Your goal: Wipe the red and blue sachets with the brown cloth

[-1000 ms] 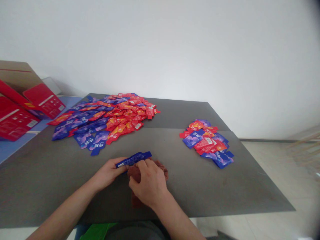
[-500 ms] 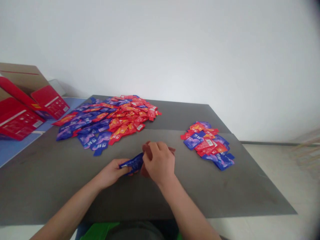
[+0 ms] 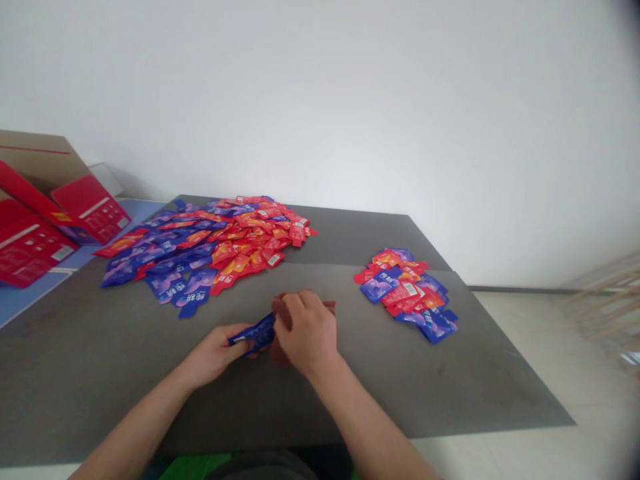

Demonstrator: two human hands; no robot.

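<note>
My left hand pinches one end of a blue sachet just above the grey table. My right hand is closed on a reddish-brown cloth and presses it against the other end of the sachet. Most of the cloth is hidden under my fingers. A large heap of red and blue sachets lies at the far left. A smaller pile of sachets lies to the right of my hands.
Red cartons and a brown cardboard box sit on a blue surface left of the table. A white wall rises behind. The table's right edge drops to a pale floor.
My right hand has moved with the cloth from the near side of the sachet to its far end. The sachet has tilted lower in my left hand.
</note>
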